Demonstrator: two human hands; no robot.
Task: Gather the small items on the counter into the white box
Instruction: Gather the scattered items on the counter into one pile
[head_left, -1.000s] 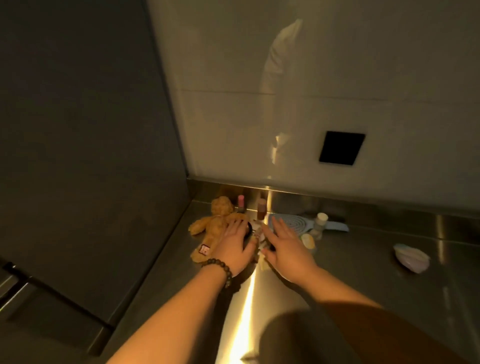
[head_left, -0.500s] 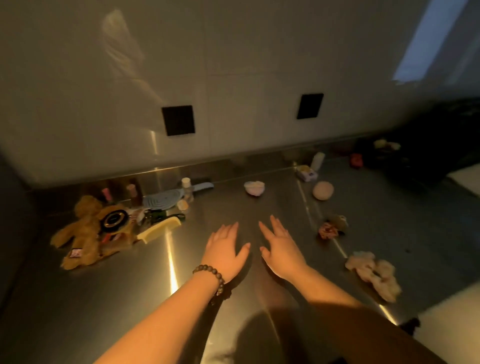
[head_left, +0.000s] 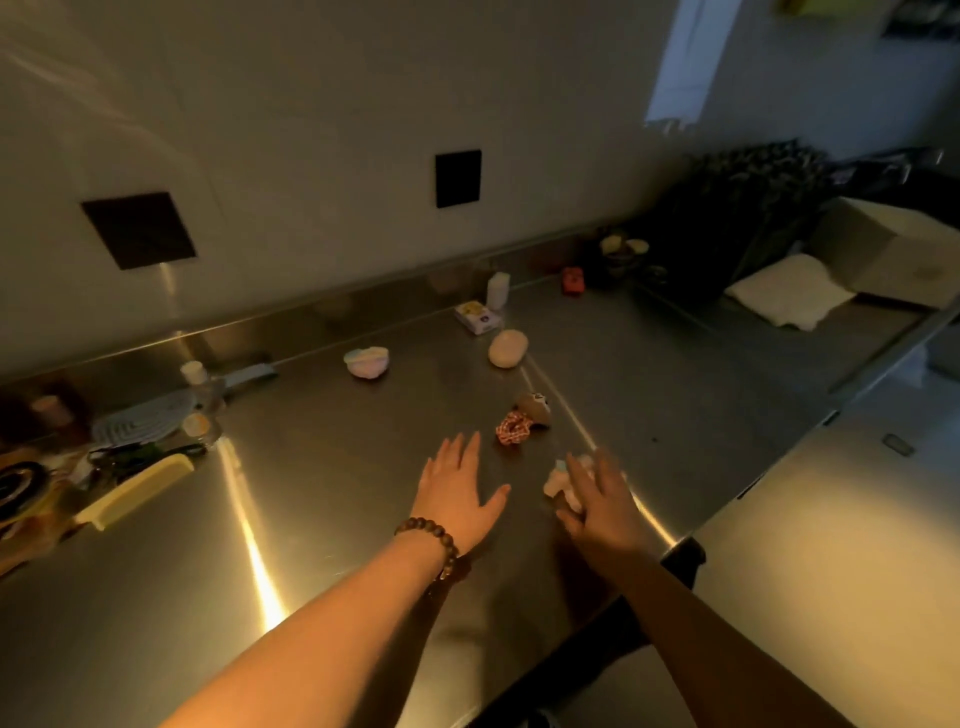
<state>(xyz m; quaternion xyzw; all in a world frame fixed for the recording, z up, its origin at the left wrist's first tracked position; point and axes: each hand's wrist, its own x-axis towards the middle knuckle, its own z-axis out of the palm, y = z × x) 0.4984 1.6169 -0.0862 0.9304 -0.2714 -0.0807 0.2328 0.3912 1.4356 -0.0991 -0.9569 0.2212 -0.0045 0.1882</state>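
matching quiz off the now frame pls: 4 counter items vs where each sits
Items:
1. yellow comb
2. red patterned scrunchie
3. white bottle
4. fluffy white scrunchie

Places:
A. by the back wall, behind the small carton
B. under the right hand
C. far left, beside the clutter
D. just beyond the left hand

Pairs: 1-C, 2-D, 3-A, 4-B

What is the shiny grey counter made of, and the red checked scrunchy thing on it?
The grey counter looks like brushed stainless steel: it throws long bright streaks of light. The red checked ring seems to be gathered fabric, matte and crinkled, probably a hair scrunchie.
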